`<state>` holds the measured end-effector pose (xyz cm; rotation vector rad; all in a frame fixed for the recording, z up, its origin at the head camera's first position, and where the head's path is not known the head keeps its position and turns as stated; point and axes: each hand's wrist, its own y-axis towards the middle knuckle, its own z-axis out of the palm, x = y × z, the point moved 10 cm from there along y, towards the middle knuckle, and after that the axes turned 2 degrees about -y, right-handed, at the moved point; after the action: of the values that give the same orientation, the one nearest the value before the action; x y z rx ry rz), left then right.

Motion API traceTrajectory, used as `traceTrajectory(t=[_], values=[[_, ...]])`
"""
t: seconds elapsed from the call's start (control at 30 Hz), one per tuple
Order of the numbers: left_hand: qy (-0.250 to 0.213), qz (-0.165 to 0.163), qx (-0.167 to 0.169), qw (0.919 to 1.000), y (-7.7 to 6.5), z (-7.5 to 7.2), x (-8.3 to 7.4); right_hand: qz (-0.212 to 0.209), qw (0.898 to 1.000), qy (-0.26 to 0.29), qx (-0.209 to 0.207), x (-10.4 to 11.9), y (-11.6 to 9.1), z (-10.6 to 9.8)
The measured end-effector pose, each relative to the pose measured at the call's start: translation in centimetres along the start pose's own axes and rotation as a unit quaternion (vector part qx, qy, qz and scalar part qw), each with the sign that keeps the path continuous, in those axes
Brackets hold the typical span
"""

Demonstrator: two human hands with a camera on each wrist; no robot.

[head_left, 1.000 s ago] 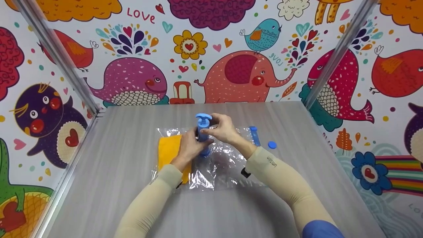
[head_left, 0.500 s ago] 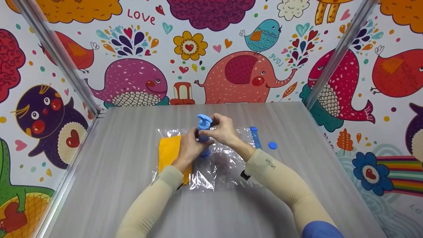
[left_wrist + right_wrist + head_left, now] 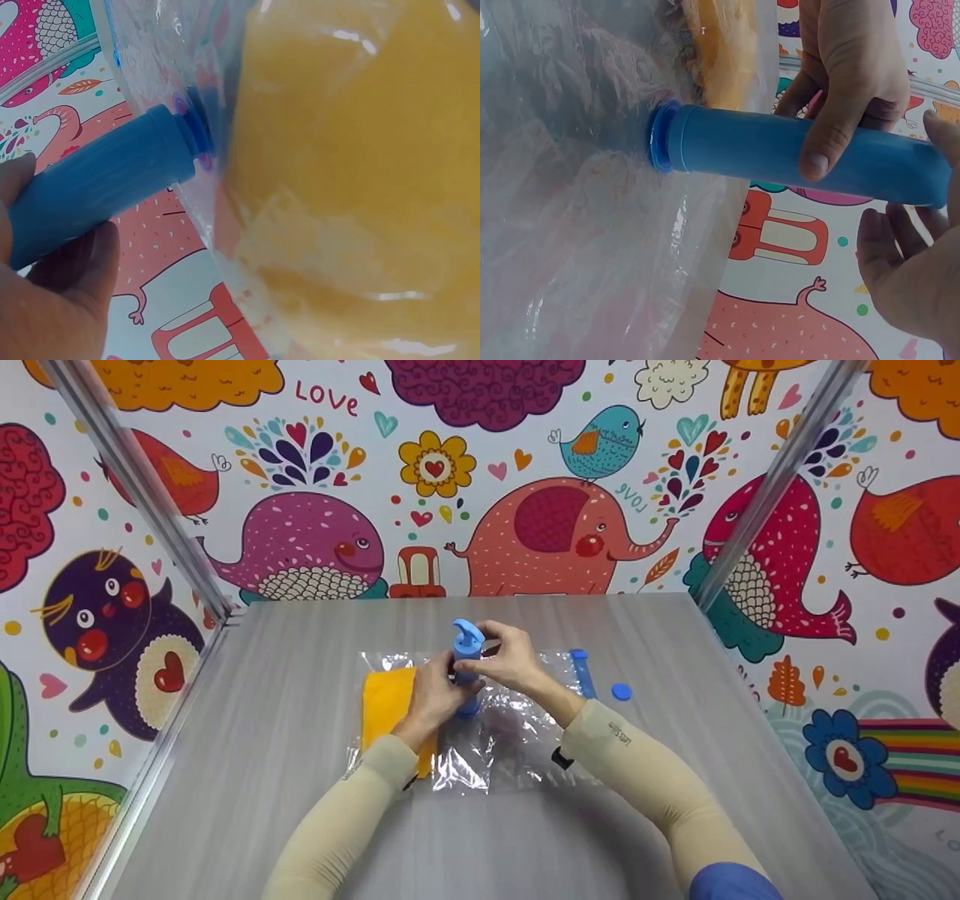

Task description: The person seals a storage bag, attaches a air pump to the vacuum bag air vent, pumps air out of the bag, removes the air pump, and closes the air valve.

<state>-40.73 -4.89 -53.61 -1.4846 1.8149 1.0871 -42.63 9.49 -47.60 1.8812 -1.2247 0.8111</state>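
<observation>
A blue hand pump stands upright on a clear plastic vacuum bag, its T-shaped handle on top. The left hand grips the middle of the barrel, thumb lying along it in the right wrist view. Higher up, the right hand pinches the top end of the barrel just below the handle, thumb on the near side. The pump's lower end meets a round blue valve in the bag's film. Folded yellow cloth lies inside the bag at its left, partly covered by the left forearm.
A round blue cap lies on the grey table right of the bag. Along the bag's right edge runs a blue strip. Printed wall panels and metal posts border the table at the back and sides.
The pump's handle has turned from lying crosswise to a slant, with the right hand's fingers at the barrel's top. The left hand keeps its grip; the bag lies as before.
</observation>
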Motion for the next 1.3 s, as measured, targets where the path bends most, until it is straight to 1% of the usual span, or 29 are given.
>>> traceTrajectory(t=[0.23,0.37,0.5,0.57,0.73,0.93,1.1,1.3], values=[[-0.004,0.023,0.017,0.9996,0.13,0.36,-0.43,-0.015,0.998,0.034,0.045,0.46,-0.02,0.36],[-0.006,0.022,0.024,0.9994,0.16,0.39,-0.42,-0.021,0.998,0.037,0.054,0.57,0.01,0.56],[-0.012,0.004,0.039,0.9992,0.12,0.57,-0.15,-0.022,0.998,0.025,0.052,0.52,-0.04,0.63],[-0.009,0.002,0.042,0.9991,0.1,0.61,-0.1,-0.023,0.998,0.02,0.05,0.56,-0.05,0.65],[0.006,0.006,0.034,0.9994,0.01,0.41,-0.07,-0.022,0.999,0.007,0.045,0.63,0.0,0.66],[-0.001,-0.018,0.033,0.9993,-0.24,0.33,0.28,-0.017,0.999,-0.011,0.027,0.58,0.07,0.5],[0.007,-0.005,0.018,0.9998,-0.19,0.01,0.06,-0.012,0.999,-0.026,0.02,0.59,0.01,0.53],[0.012,-0.008,0.022,0.9997,-0.34,0.02,-0.1,-0.003,0.999,-0.035,0.011,0.85,-0.09,0.54]])
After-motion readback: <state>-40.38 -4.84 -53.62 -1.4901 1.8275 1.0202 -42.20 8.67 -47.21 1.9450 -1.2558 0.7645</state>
